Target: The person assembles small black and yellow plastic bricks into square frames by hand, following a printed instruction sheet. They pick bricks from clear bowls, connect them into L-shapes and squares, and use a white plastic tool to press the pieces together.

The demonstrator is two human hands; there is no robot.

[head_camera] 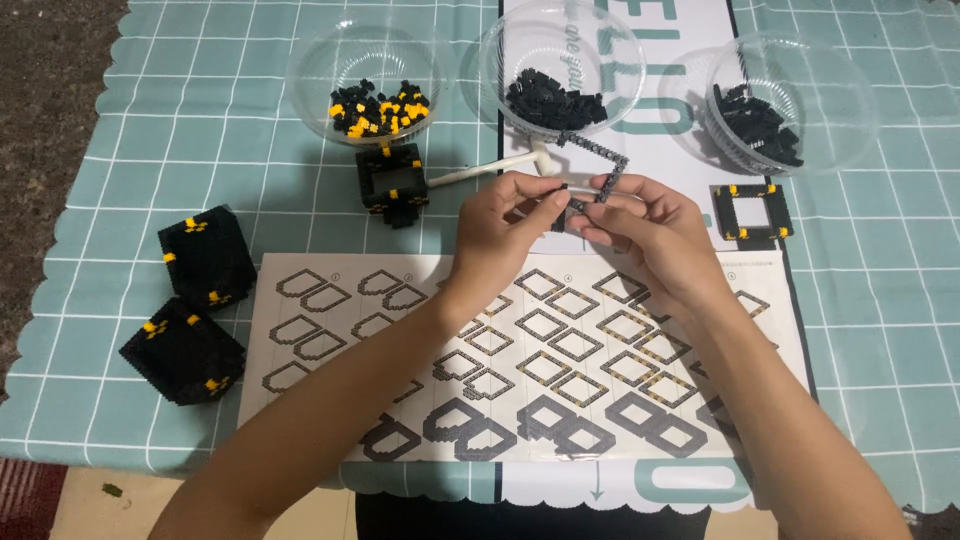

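While two black cubes (pixel 195 305) lie at the left, a black brick strip (pixel 598 155) is pinched above the white instruction sheet (pixel 320 330) by the left hand (pixel 505 225) and right hand (pixel 645 230); three clear bowls (pixel 365 70) are set behind.

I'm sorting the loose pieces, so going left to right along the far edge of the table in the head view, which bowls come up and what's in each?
Clear plastic bowl of black and yellow small bricks → clear plastic bowl of black small bricks → clear plastic bowl of black pieces on the right.
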